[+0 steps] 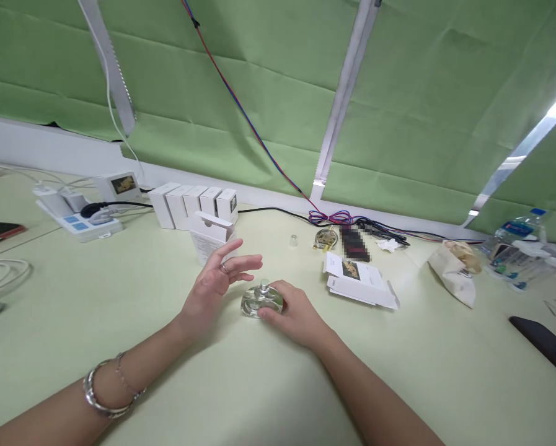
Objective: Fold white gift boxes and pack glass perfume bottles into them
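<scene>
A clear glass perfume bottle (258,301) with a silver spray neck stands on the pale green table. My right hand (299,314) grips its right side, thumb in front and fingers behind. To the left of the bottle, my left hand (216,280) is raised with its fingers spread, holding nothing. Just behind that hand is a white carton (207,234) with its top flap up. Farther back lies a small clear cap (294,240). An unfolded white box (361,286) with a dark picture lies right of my right hand.
Several small white boxes (185,205) stand in a row along the wall. A power strip (89,226) with plugs is at the left. Coiled cables (331,217) lie at the back, near a round gold-coloured object (326,238). A water bottle (519,228) and a phone (545,347) are at the right.
</scene>
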Motion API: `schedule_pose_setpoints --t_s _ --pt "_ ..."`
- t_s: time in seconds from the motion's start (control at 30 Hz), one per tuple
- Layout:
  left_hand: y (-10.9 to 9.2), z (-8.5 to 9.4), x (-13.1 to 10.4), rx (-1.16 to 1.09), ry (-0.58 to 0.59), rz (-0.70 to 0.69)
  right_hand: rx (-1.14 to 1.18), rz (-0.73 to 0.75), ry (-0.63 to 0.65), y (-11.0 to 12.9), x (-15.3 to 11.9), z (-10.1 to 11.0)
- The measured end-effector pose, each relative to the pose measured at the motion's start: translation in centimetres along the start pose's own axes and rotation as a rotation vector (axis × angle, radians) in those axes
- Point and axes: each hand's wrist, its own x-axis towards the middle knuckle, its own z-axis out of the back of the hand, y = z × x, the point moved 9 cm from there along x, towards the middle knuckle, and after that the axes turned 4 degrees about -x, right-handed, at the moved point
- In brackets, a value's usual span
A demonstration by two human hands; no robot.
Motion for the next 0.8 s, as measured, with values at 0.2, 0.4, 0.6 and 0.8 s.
schedule_pose_setpoints --t_s 0.2,0.4,0.6,0.8 --pt "-5.2 -0.4 -1.0 0.512 0.143 -0.554 0.099 -0.077 0.07 -0.9 -0.2 0.2" --pt "-7.1 7.6 0.2 0.878 -0.391 -0.551 0.284 -0.144 0.187 -2.4 -0.7 0.1" --pt "-1.9 10.4 1.7 0.678 -0.314 -0.182 0.367 -0.047 0.107 -1.7 -0.5 0.5" --pt "-2.0 8.9 1.7 0.747 -0.28 -0.09 0.202 -0.016 0.066 -0.6 -0.5 1.0"
